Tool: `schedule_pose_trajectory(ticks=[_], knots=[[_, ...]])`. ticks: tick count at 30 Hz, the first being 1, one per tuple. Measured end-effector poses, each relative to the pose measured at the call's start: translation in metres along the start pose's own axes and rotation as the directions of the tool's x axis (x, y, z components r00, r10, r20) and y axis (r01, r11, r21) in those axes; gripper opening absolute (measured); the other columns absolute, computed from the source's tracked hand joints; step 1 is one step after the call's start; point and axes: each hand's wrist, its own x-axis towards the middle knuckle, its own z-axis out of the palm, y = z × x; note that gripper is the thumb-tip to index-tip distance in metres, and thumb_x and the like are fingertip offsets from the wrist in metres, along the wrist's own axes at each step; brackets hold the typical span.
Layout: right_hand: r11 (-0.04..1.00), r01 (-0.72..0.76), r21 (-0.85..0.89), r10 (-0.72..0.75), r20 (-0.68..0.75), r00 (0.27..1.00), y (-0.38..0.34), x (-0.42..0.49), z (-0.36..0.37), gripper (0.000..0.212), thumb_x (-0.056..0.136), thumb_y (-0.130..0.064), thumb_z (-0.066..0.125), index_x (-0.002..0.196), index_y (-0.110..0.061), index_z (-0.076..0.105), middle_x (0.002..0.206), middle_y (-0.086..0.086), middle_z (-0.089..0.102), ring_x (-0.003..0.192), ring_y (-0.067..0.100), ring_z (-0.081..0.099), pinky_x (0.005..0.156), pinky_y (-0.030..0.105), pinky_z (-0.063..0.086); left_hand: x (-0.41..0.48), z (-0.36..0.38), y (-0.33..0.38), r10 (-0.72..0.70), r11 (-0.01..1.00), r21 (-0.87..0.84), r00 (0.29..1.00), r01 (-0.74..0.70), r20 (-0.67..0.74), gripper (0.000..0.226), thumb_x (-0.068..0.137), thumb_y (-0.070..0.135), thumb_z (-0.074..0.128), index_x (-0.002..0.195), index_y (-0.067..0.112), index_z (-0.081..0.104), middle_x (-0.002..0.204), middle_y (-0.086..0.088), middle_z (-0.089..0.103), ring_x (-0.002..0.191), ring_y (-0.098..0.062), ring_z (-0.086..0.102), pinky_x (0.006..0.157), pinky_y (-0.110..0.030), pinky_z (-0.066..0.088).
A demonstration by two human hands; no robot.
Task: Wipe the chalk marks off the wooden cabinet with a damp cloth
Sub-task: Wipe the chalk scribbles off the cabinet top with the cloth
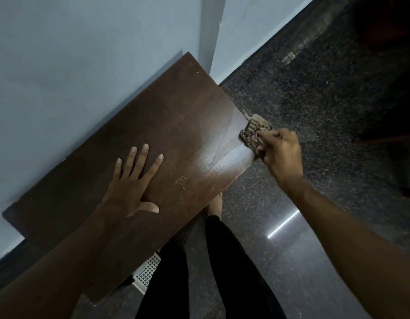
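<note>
Head view, grip first: what has the right hand [279, 148] got?

– Its fingers are curled tight round a bunched, striped cloth [254, 132]. It presses the cloth on the cabinet [153, 107] top at the right-hand end edge, close to the front corner. Part of the cloth pokes past that edge.

And the left hand [132, 187]?

– It lies flat on the wood with fingers straight and spread, holding nothing, well apart from the cloth. I judge it is bracing.

Where are the chalk marks [181, 181]?

– Faint scratchy ones lie between the two hands, toward the front edge. A pale haze beside the cloth may be chalk, damp or glare; I cannot tell.

How should the wipe go?

– Probably with firm, overlapping strokes drawn inward from the end toward those marks. Turning the cloth to a clean face should lift the chalk instead of smearing it.

Room to move?

– The wood between the hands gives a straight run. The wall [84, 54] bounds the back edge. The end and front edges drop to the speckled floor [314, 100], so the cloth could slide off there.
</note>
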Motion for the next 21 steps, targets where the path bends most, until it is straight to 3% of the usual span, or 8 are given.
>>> schedule_pose_trajectory(ticks=[3, 7, 10, 14, 17, 19, 21], knots=[[0.992, -0.121, 0.022, 0.122, -0.043, 0.992, -0.008, 0.001, 0.004, 0.042, 0.082, 0.001, 0.063, 0.117, -0.02, 0.071, 0.106, 0.023, 0.056, 0.097, 0.04, 0.051, 0.082, 0.054, 0.048, 0.0, -0.002, 0.001, 0.01, 1.0, -0.01, 1.0, -0.01, -0.001, 0.138, 0.051, 0.096, 0.04, 0.162, 0.03, -0.007, 0.169, -0.015, -0.013, 0.154, -0.044, -0.005, 0.112, -0.072, 0.018], [0.984, -0.113, 0.139, 0.115, -0.002, 0.993, -0.056, -0.036, 0.025, 0.038, 0.082, 0.002, 0.062, 0.113, -0.019, 0.07, 0.106, 0.022, 0.057, 0.097, 0.04, 0.054, 0.08, 0.053, 0.051, -0.001, -0.003, 0.002, 0.004, 1.0, -0.02, 1.0, -0.004, 0.009, 0.137, 0.052, 0.097, 0.037, 0.162, 0.03, -0.007, 0.169, -0.015, -0.014, 0.154, -0.043, -0.007, 0.112, -0.073, 0.018], [0.994, 0.0, 0.106, -0.01, 0.091, 0.996, -0.102, -0.078, 0.051, 0.039, 0.075, 0.003, 0.068, 0.11, -0.014, 0.07, 0.1, 0.018, 0.059, 0.09, 0.037, 0.056, 0.073, 0.046, 0.054, 0.0, -0.006, 0.002, -0.003, 0.999, -0.036, 1.0, 0.004, 0.026, 0.139, 0.052, 0.101, 0.038, 0.162, 0.031, -0.009, 0.169, -0.014, -0.015, 0.154, -0.043, -0.007, 0.111, -0.074, 0.02], [0.971, 0.235, 0.052, -0.24, 0.292, 0.926, -0.124, -0.113, 0.072, 0.037, 0.078, -0.019, 0.044, 0.11, -0.024, 0.062, 0.101, 0.007, 0.056, 0.09, 0.032, 0.051, 0.065, 0.046, 0.053, 0.0, -0.01, 0.01, -0.06, 0.994, -0.082, 0.996, 0.066, 0.073, 0.149, 0.048, 0.084, 0.072, 0.16, 0.036, -0.015, 0.167, -0.01, -0.023, 0.153, -0.038, -0.019, 0.113, -0.074, 0.015], [0.932, 0.361, 0.021, -0.35, 0.309, 0.884, -0.109, -0.094, 0.065, 0.029, 0.078, -0.017, 0.055, 0.105, -0.021, 0.066, 0.1, 0.006, 0.057, 0.088, 0.03, 0.05, 0.057, 0.042, 0.053, 0.0, -0.014, 0.017, -0.118, 0.99, -0.067, 0.988, 0.125, 0.099, 0.155, 0.048, 0.078, 0.079, 0.154, 0.041, -0.028, 0.164, -0.008, -0.033, 0.15, -0.035, -0.028, 0.116, -0.07, 0.011], [0.943, 0.333, 0.017, -0.325, 0.259, 0.909, -0.095, -0.068, 0.053, 0.036, 0.073, -0.011, 0.07, 0.108, -0.019, 0.069, 0.101, 0.01, 0.06, 0.089, 0.033, 0.054, 0.061, 0.041, 0.054, 0.0, -0.015, 0.018, -0.133, 0.988, -0.065, 0.985, 0.14, 0.11, 0.155, 0.05, 0.078, 0.079, 0.15, 0.043, -0.034, 0.161, -0.005, -0.039, 0.149, -0.032, -0.033, 0.117, -0.069, 0.009], [0.982, 0.191, 0.007, -0.188, 0.202, 0.961, -0.081, -0.033, 0.037, 0.042, 0.075, -0.001, 0.071, 0.114, -0.017, 0.07, 0.105, 0.015, 0.06, 0.094, 0.035, 0.054, 0.073, 0.041, 0.051, -0.001, -0.015, 0.017, -0.141, 0.987, -0.062, 0.985, 0.148, 0.1, 0.155, 0.049, 0.077, 0.08, 0.15, 0.043, -0.033, 0.162, -0.005, -0.037, 0.149, -0.031, -0.032, 0.117, -0.069, 0.01]])
